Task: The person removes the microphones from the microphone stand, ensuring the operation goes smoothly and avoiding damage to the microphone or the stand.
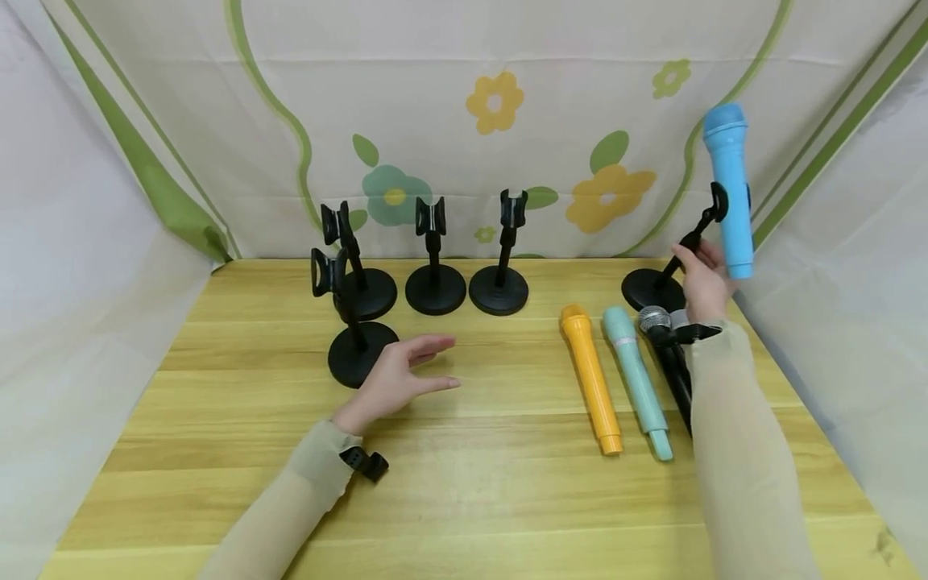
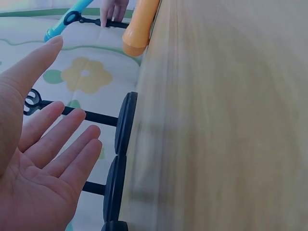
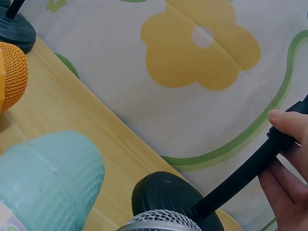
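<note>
My right hand (image 1: pixel 706 278) grips the stem of a black microphone stand (image 1: pixel 648 288) at the table's back right. A blue microphone (image 1: pixel 731 193) sits in that stand's clip, head up and slightly tilted. In the right wrist view the thumb and fingers wrap the stem (image 3: pixel 240 180) just below its joint. My left hand (image 1: pixel 399 374) hovers over the table with fingers extended and nothing in them, beside the front-left black stand (image 1: pixel 353 354). In the left wrist view the left palm (image 2: pixel 43 192) shows, fingers spread.
Three more black stands (image 1: pixel 435 290) line the back edge, left of middle. Orange (image 1: pixel 593 383), mint-green (image 1: pixel 638 379) and black (image 1: pixel 670 366) microphones lie near the right forearm, which partly covers the black one. A flowered curtain (image 1: pixel 449 105) hangs behind the wooden table (image 1: pixel 507 499).
</note>
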{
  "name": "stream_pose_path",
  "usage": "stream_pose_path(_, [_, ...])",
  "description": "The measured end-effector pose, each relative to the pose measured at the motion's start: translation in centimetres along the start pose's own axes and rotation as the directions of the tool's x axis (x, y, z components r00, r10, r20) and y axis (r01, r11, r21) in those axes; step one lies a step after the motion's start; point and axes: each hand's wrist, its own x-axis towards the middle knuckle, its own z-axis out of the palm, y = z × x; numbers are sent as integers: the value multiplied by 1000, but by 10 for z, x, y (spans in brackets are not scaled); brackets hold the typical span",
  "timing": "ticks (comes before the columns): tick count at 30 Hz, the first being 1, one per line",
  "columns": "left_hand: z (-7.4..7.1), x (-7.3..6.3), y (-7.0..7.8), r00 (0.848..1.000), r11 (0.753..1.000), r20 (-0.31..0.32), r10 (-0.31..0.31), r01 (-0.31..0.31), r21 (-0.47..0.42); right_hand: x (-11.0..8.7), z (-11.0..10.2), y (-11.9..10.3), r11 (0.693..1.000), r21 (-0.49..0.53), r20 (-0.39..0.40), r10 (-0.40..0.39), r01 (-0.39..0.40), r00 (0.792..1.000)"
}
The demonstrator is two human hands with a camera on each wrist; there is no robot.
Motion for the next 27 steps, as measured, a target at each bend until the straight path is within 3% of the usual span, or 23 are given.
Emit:
stream_pose_path(13, [2,4,0,1000,1000,-9,-3,3,4,2,-3,-20,996,85,4,42,-42,999])
stream_pose_path(27, [-4,14,14,996,998,-72,47,-50,-41,-19,1,-61,985,141,116,-119,102,986])
